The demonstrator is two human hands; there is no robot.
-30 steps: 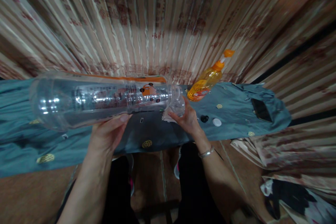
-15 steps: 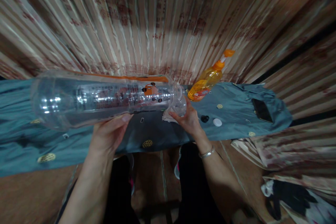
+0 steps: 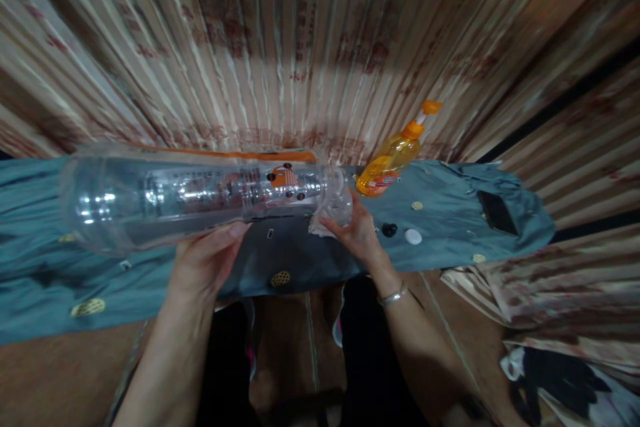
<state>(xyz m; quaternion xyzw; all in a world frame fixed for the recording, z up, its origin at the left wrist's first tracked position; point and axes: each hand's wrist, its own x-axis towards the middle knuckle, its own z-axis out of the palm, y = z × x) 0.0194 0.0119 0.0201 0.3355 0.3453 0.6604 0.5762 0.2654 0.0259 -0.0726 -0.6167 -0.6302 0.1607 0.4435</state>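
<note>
A large clear plastic bottle [image 3: 210,193] with an orange and black printed design is held sideways above the cloth-covered table, its neck to the right. My left hand [image 3: 210,250] grips the bottle's near side around the middle, thumb along the wall and the other fingers hidden beneath. At the neck end, my right hand [image 3: 353,223] is closed around the clear mouth, thumb and fingers on either side. A whitish crumpled cloth or tissue [image 3: 320,227] shows below the right thumb; whether the hand holds it too I cannot tell.
Behind my right hand stands an orange pump bottle [image 3: 387,163] of yellow liquid. A black cap [image 3: 389,230], a white round lid [image 3: 413,236] and a dark phone [image 3: 497,212] lie on the teal cloth [image 3: 440,207]. A pleated curtain [image 3: 300,47] hangs behind.
The view has shifted slightly. Both hands keep the same grip on the clear bottle, which looks almost unmoved.
</note>
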